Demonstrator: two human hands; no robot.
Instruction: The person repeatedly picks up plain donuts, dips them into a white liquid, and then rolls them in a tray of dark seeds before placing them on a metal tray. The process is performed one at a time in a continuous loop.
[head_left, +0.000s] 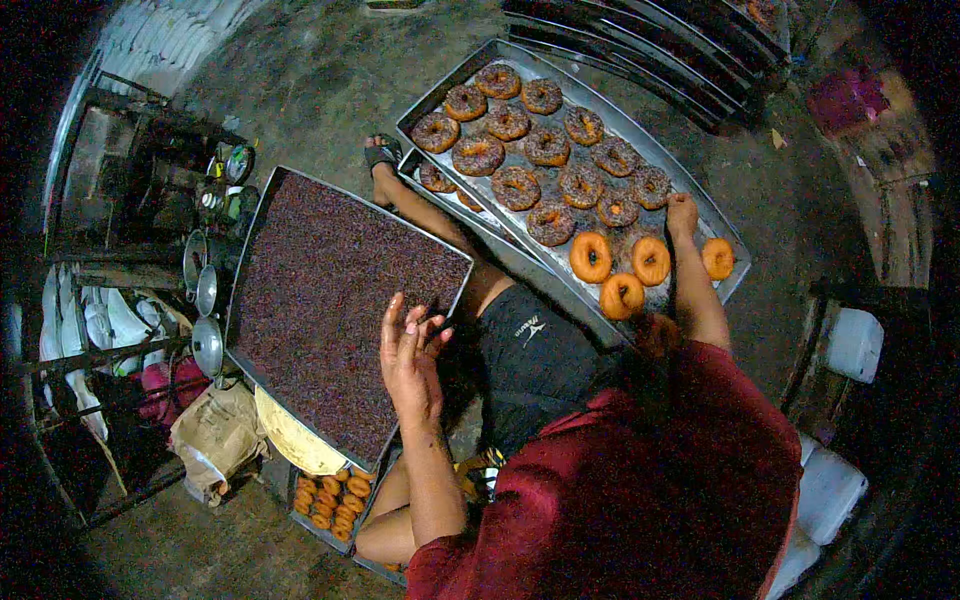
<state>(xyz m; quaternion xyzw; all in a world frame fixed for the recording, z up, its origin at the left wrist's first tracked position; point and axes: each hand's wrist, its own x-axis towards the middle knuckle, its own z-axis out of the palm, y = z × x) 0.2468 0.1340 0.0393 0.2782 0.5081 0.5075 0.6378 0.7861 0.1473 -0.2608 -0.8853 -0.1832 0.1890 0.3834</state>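
My left hand is raised over the near right edge of a metal tray filled with dark chocolate sprinkles. Its fingers are apart and it holds nothing. My right hand reaches over a large metal tray, its curled fingers against the edge of a sprinkle-coated doughnut. Whether they grip it is unclear. Rows of coated doughnuts cover the tray's far part. At its near end sit several plain ring doughnuts, one of them right of my forearm.
Under the doughnut tray, another tray shows more coated doughnuts. A tray of small plain doughnuts stands at lower left, by a pale round basin and a brown paper bag. Metal pots line the left rack; stacked dark trays stand behind.
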